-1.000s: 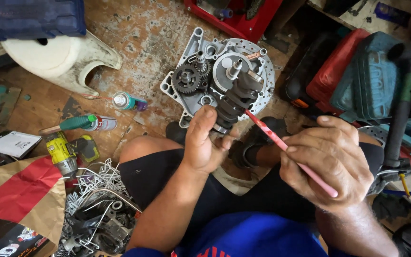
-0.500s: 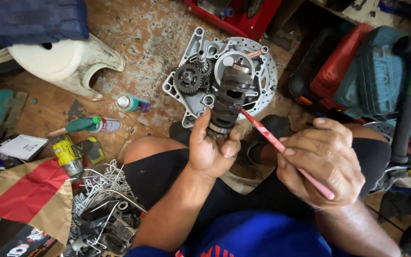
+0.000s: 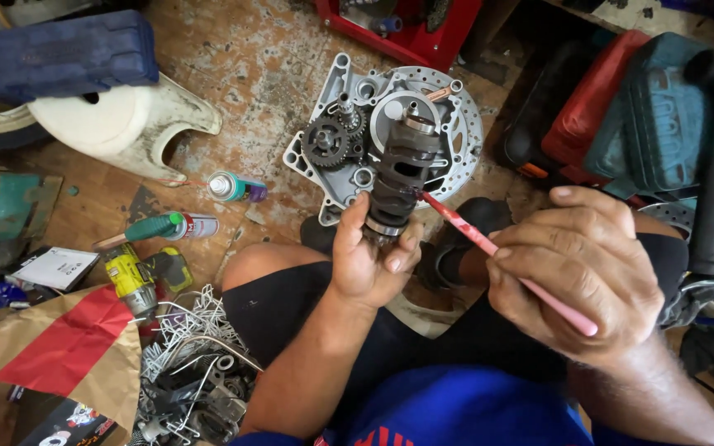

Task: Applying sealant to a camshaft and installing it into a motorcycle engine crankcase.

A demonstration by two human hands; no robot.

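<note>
Head view: left hand grips the lower end of a dark grooved drum, held upright above the grey engine cover on the floor. Right hand clasps a pink stick, tip touching the drum's side.

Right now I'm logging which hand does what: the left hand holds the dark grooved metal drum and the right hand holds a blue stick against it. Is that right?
Not quite. The stick is pink, not blue, as the head view shows. The rest stands: the left hand holds the dark grooved metal drum, and the right hand holds the stick with its tip against the drum.
</note>
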